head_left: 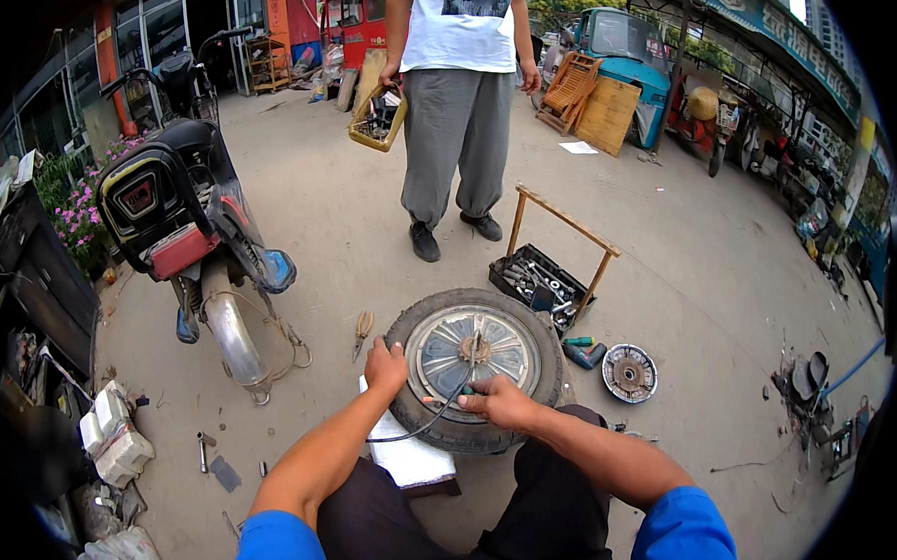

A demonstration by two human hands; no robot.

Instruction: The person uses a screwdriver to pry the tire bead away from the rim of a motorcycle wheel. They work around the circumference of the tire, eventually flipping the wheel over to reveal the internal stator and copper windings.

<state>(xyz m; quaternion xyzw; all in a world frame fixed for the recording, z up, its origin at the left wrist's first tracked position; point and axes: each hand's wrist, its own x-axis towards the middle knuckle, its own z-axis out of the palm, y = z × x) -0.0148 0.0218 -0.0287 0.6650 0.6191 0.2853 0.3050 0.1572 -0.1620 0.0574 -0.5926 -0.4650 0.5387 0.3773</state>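
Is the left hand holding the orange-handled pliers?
No, the left hand is at the edge of the tire, while the pliers lie on the ground.

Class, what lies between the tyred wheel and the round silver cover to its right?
In the head view, a teal-and-dark power tool lies between the wheel and the cover, beside a green-handled tool.

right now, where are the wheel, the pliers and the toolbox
Wheel (498, 361): head view, silver hub face.
Pliers (362, 335): head view, near the pivot.
Toolbox (509, 287): head view, near side wall.

Black tyre (551, 370) — silver hub disc (506, 359)
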